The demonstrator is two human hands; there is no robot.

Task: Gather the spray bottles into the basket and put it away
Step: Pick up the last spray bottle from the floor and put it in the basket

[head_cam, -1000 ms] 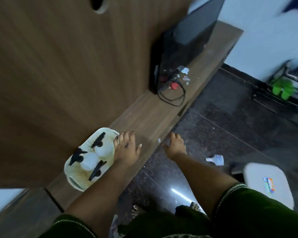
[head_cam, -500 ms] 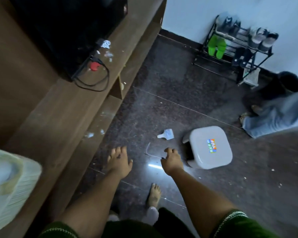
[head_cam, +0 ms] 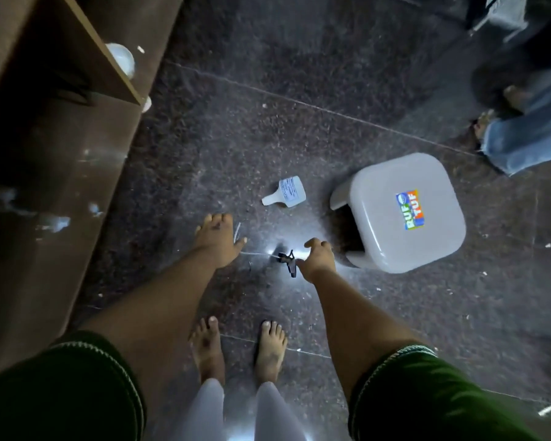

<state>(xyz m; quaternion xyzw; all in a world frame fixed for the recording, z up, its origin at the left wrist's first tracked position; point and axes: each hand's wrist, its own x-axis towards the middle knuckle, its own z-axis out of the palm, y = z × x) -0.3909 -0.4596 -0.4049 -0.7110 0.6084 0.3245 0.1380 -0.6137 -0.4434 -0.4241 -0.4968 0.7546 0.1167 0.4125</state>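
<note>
A small white bottle [head_cam: 286, 192] without its spray head lies on its side on the dark floor, beyond both hands. A black trigger spray head [head_cam: 288, 261] with a thin tube lies on the floor just left of my right hand [head_cam: 318, 256]. That hand hovers over it with loosely curled fingers and holds nothing. My left hand [head_cam: 217, 237] hangs further left, fingers apart and empty, next to a thin white tube [head_cam: 237, 232]. The basket is out of view.
A white plastic stool [head_cam: 401, 211] stands right of my right hand. The wooden cabinet [head_cam: 54, 160] runs along the left. Another person's legs in jeans [head_cam: 528, 138] are at the upper right. My bare feet [head_cam: 239, 348] stand below the hands.
My left hand has come off the basket on the cabinet top. The view has swung down to the floor, and both hands now hang over the loose bottle parts.
</note>
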